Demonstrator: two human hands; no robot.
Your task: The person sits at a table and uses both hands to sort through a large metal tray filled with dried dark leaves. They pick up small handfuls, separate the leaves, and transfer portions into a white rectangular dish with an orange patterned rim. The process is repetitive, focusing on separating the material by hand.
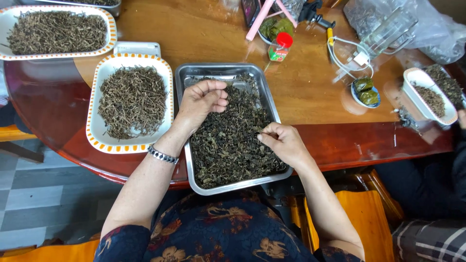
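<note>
Left hand, fingers curled, pinches dark leaves above the steel tray; right hand pinches leaves too. A red-capped bottle with a green label stands beyond.

Two stem plates; one steel tray

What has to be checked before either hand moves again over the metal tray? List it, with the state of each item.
1. Metal tray fully supported: not ok, its near end juts past the edge of the wooden table.
2. Left hand over the tray: ok, fingers curled above the dried leaves.
3. Right hand on the leaves: ok, fingertips pinched at the pile; whether a piece is held, cannot tell.
4. Orange-rimmed dish of stems within reach: ok, it sits just left of the tray.
5. Room in that dish: ok, white rim shows all round the heap.
6. Red-capped bottle clear of the tray: ok, it stands behind it.
</note>
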